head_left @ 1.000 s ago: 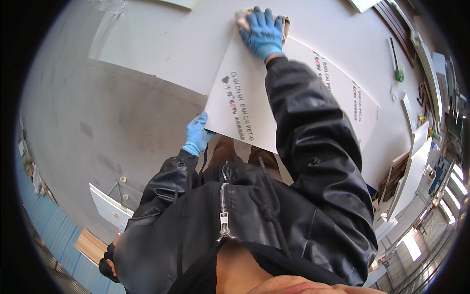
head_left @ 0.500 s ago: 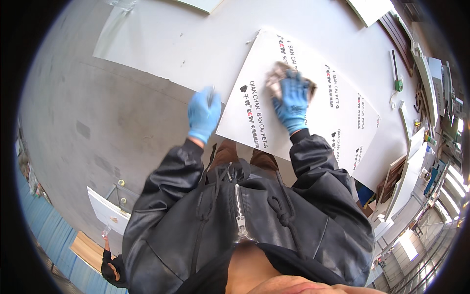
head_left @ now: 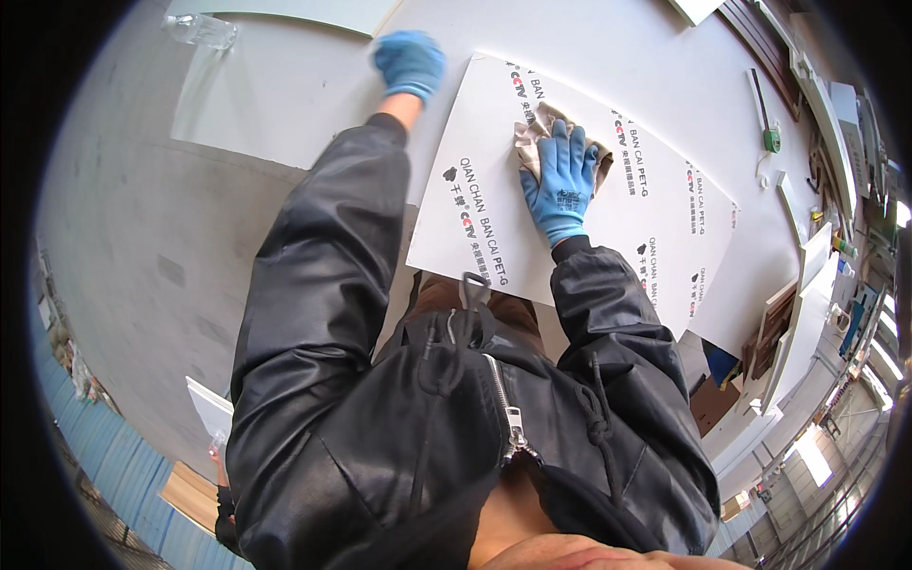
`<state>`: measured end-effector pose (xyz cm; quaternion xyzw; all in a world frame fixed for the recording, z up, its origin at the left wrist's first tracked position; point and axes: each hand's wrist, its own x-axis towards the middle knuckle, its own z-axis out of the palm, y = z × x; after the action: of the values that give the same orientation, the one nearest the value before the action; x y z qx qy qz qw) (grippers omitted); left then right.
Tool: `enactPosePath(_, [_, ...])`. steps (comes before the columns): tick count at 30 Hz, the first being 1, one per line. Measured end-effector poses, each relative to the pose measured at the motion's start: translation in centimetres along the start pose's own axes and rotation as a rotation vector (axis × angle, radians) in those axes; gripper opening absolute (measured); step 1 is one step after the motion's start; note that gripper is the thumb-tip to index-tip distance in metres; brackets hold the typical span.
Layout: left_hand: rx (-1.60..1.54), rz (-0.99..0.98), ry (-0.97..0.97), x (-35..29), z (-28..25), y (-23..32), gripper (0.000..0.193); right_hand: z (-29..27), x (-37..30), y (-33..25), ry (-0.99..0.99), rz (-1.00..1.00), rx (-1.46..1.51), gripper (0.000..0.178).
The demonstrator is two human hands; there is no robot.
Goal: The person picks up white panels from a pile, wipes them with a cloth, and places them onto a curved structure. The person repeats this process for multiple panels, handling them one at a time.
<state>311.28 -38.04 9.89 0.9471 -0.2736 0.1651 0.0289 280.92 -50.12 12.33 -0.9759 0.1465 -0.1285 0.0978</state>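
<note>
A white panel [head_left: 541, 218] with printed lettering lies at a slant on the white work table [head_left: 294, 95]. My right hand [head_left: 560, 180], in a blue glove, presses a beige rag [head_left: 534, 128] onto the panel's upper middle. The fingers point away from me over the rag, and its folds stick out on both sides. My left hand [head_left: 410, 65], also blue-gloved, is stretched out beyond the panel's far left corner, above the table. Motion blurs its fingers, so I cannot make out anything in them.
A clear plastic bottle [head_left: 201, 31] lies at the far left, beside a white board [head_left: 313, 9]. To the right are a green tape measure [head_left: 771, 141] and stacked boards [head_left: 798, 332]. Another person's arm [head_left: 220, 475] shows at lower left, across the grey floor [head_left: 123, 256].
My left hand has swung from the panel's near left edge up to beyond its far corner. My right hand remains on the rag, in nearly the same place on the panel.
</note>
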Motion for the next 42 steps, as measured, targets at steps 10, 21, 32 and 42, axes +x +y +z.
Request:
enactPosePath(10, [-1.140, -1.170, -0.024, -24.5, -7.0, -16.0, 0.094, 0.8, -0.1, 0.1, 0.086, -0.065, -0.058, 0.054])
enactPosePath(21, [-2.553, -1.156, -0.761, -33.3, -12.3, -3.0, 0.114, 1.9, 3.0, -9.7, -0.164, -0.396, 0.039, 0.045])
enactPosePath(32, [-2.713, -1.493, -0.859, -33.9, -13.9, -3.5, 0.131, 1.9, -8.1, -16.7, -0.228, -0.572, 0.313, 0.057])
enactPosePath(42, [-2.649, -1.081, -0.846, -34.7, -13.5, -3.0, 0.125, -2.9, -10.4, -11.0, -0.166, -0.603, 0.240, 0.054])
